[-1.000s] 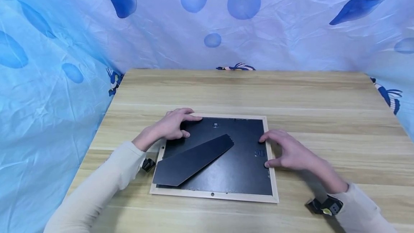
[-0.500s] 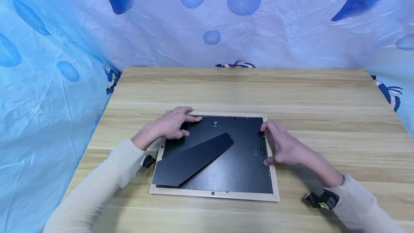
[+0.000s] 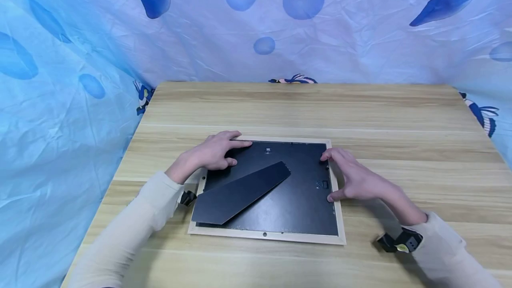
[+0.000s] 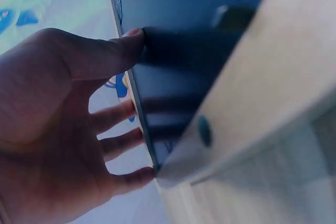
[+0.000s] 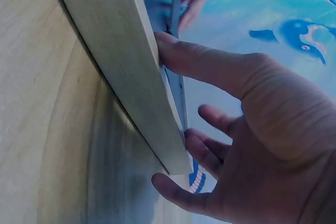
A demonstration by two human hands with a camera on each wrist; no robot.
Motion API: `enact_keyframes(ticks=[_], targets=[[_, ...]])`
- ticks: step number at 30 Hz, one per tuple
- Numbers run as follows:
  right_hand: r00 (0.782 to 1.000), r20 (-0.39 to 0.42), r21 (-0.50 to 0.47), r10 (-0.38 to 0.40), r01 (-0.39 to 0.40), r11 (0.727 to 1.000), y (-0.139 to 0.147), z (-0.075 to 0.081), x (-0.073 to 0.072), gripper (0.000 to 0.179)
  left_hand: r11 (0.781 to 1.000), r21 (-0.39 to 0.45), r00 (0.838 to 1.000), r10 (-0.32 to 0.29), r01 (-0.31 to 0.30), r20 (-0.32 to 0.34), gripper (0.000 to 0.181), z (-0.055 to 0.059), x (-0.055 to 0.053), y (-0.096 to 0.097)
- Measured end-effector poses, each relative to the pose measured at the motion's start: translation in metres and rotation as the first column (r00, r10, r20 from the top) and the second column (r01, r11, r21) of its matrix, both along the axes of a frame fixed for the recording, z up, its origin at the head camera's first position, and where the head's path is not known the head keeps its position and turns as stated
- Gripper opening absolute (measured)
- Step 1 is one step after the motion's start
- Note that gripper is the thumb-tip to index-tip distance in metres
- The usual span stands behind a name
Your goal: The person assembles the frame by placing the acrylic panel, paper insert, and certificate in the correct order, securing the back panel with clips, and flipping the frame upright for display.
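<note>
A picture frame (image 3: 304, 238) with a pale wooden rim lies with its back facing up. Its black backing board (image 3: 296, 210) carries a slanted easel stand (image 3: 240, 194), which reaches over the near left corner. My left hand (image 3: 212, 151) rests on the far left corner, fingers extended along the far edge and thumb on the board. In the left wrist view, the thumb (image 4: 107, 56) touches the black surface. At the right edge, my right hand (image 3: 354, 178) has its thumb and index fingertip on the board's border, spread apart. Its other fingers are lower beside the rim in the right wrist view.
The frame lies on a wood-grain table (image 3: 404, 123). Small metal hangers (image 3: 325, 184) sit on the backing near its right and far sides. A blue patterned curtain (image 3: 352, 30) stands behind the table and along its sides. Each wrist wears a small black camera (image 3: 408, 240).
The right index finger has moved a little toward the far end along the frame's right edge, showing a small metal tab beside it. The left hand stays at its corner.
</note>
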State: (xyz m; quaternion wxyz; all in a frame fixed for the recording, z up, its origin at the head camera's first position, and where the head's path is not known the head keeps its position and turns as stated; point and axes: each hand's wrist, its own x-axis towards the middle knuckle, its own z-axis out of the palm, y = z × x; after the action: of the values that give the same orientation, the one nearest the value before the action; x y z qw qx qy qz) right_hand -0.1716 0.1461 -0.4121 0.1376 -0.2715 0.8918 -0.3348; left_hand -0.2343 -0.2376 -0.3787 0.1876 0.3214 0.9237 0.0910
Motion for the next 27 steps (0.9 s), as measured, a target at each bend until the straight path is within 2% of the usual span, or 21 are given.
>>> enact_keyframes(ticks=[3,7,10,16,22,27], targets=[[1.000,0.009,-0.011,0.022,-0.022,1.000,0.004,-0.001,0.001,0.092,0.998,0.056,1.000,-0.009,0.009,-0.001,0.061,-0.003,0.001,-0.006],[0.999,-0.008,-0.021,0.038,-0.038,0.999,0.006,0.000,0.002,0.090,0.989,0.144,0.999,0.023,-0.026,0.023,0.059,-0.004,0.004,-0.019],[0.998,-0.039,-0.020,0.048,-0.049,0.999,0.007,-0.002,0.003,0.085,0.985,0.166,0.999,0.037,-0.043,0.039,0.056,-0.002,0.011,-0.029],[0.989,-0.140,0.006,0.053,-0.053,0.999,0.006,-0.005,0.010,0.074,0.987,0.156,0.999,0.043,-0.048,0.032,0.051,0.000,0.035,-0.048],[0.948,-0.314,0.059,0.053,-0.036,0.998,-0.006,-0.001,0.023,0.066,0.976,0.210,0.998,0.057,-0.055,-0.003,0.051,-0.003,0.060,-0.060],[0.929,-0.363,0.111,0.073,-0.035,0.993,-0.025,0.003,0.044,0.054,0.966,0.245,0.996,0.090,-0.086,-0.004,0.060,-0.009,0.079,-0.071]])
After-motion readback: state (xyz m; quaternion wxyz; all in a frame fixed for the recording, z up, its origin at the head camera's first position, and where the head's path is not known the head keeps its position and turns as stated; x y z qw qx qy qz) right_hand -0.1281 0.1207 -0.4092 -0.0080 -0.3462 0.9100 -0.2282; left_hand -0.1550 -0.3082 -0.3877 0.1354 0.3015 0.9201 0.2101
